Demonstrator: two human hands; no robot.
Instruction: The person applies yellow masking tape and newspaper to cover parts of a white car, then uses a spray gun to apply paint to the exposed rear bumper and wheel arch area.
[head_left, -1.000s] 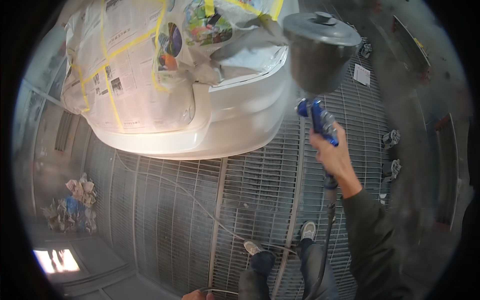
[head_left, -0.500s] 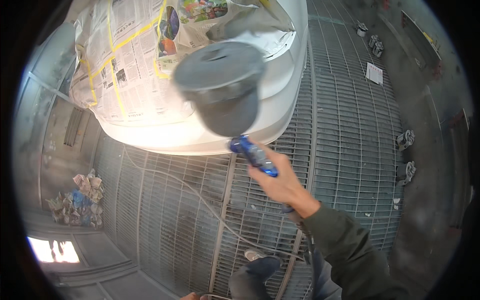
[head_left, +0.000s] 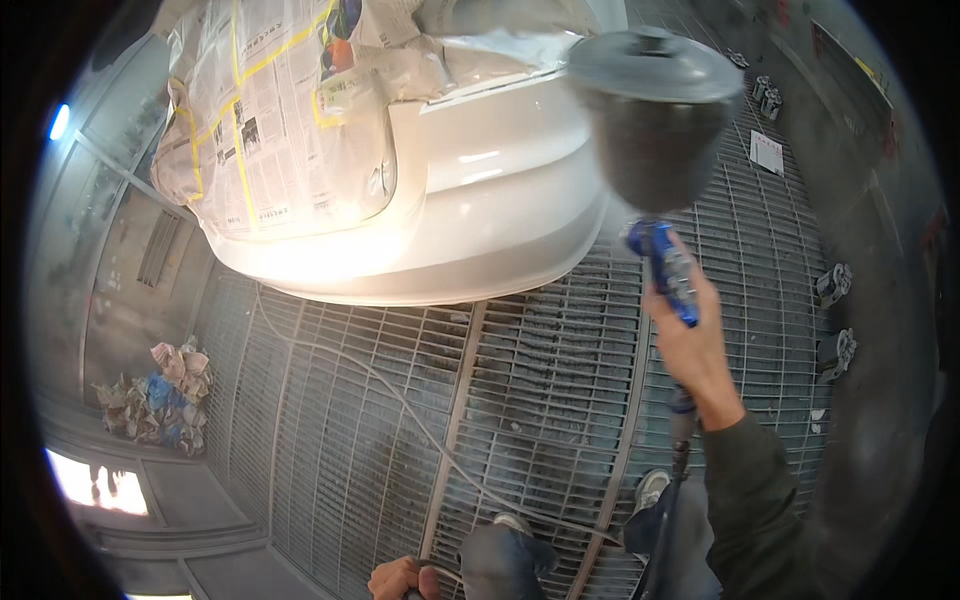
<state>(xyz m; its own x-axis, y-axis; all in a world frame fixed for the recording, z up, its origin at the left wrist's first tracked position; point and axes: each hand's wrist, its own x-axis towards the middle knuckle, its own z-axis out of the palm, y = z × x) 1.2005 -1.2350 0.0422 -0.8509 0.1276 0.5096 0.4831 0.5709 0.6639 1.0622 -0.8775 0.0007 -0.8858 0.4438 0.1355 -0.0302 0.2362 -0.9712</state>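
My right hand (head_left: 700, 350) is wrapped round the handle of a blue spray gun (head_left: 668, 268), right of the car. On top of the gun sits a large dark grey lidded paint cup (head_left: 660, 150), slightly blurred. A dark hose (head_left: 682, 430) runs down from the handle past my wrist. At the lower edge, my left hand (head_left: 403, 580) is closed round a hose, partly cut off. The white, rounded car bumper (head_left: 500, 200) is left of the gun; a gap shows between the gun's blue body and the bumper. Newspaper masking (head_left: 290, 180) with yellow tape covers the car above it.
A thin grey hose (head_left: 400, 400) snakes across the slatted metal floor grating (head_left: 380, 470). Crumpled paper and plastic (head_left: 165, 400) lie by the left wall. Metal cups (head_left: 835, 355) and a white sheet (head_left: 767, 152) line the right side. My shoes (head_left: 652, 490) stand on the grating.
My right hand has carried the spray gun to the right, uncovering more of the bumper. More of my left hand shows at the lower edge.
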